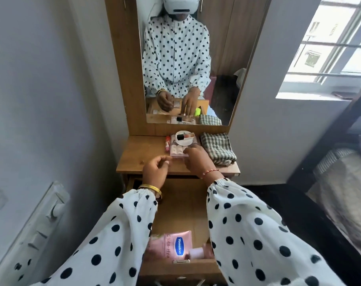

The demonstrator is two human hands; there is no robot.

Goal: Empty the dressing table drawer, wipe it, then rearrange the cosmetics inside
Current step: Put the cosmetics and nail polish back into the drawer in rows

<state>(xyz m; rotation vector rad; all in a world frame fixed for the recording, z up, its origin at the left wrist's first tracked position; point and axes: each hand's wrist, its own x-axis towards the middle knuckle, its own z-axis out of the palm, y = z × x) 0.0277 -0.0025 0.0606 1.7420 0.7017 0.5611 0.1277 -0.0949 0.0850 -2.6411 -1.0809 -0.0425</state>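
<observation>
The drawer (pixel 181 205) is pulled out below the dressing table top (pixel 142 155). At its near end lie a pink Vaseline lotion pouch (pixel 172 244) and a pink bottle with a white cap (pixel 198 252). On the top sits a clear box of small pale pieces (pixel 176 151), with a white round compact (pixel 184 142) and a black-capped tube (pixel 184 136) resting on it. A red lip balm (pixel 167 143) lies beside the box. My right hand (pixel 196 158) grips the box's near right edge. My left hand (pixel 155 169) hovers left of it, fingertips pinched around something tiny and pale that I cannot identify.
A folded checked cloth (pixel 217 148) lies on the table's right side. The mirror (pixel 185 58) stands behind the table top. A switch panel (pixel 41 219) is on the left wall, and a bed (pixel 344 182) stands close on the right under the window (pixel 336 40).
</observation>
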